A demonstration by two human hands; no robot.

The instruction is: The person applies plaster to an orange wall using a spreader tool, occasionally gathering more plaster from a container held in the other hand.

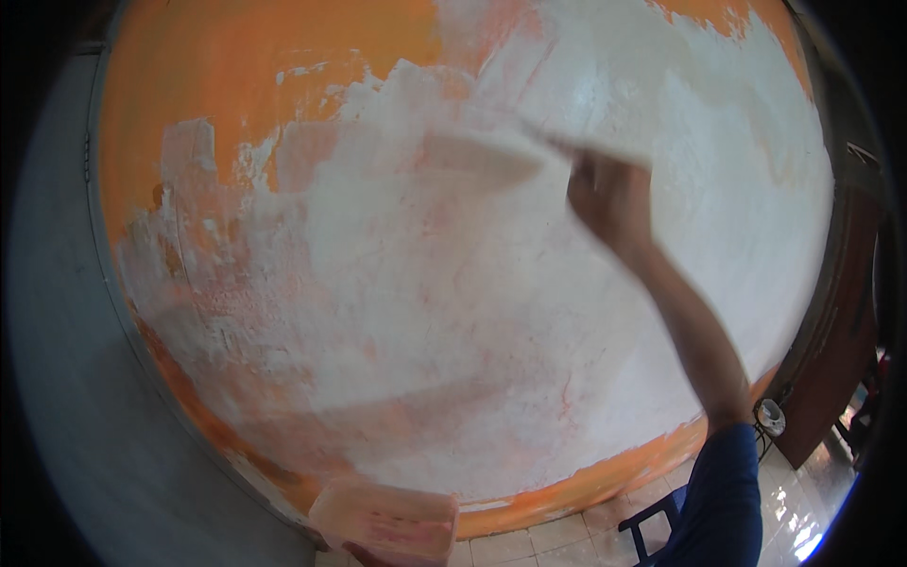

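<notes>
An orange wall [246, 66] fills most of the view, widely smeared with white and pinkish filler [453, 274]. My right hand [609, 194] is raised before its upper right part, closed around a thin flat tool [548, 137] that looks like a putty knife. Motion blurs both hand and tool, so I cannot tell whether the blade touches the wall. At the bottom, my left hand [364, 556] grips a translucent plastic tub [383, 520] with pinkish smears on it. Only a little of that hand shows beside the tub.
A grey surface [57, 331] borders the wall on the left. Low on the right are a blue stool [652, 524], a tiled floor [529, 543], a white roll-like object [770, 416] and a dark brown panel [836, 331]. Orange still shows along the wall's bottom edge.
</notes>
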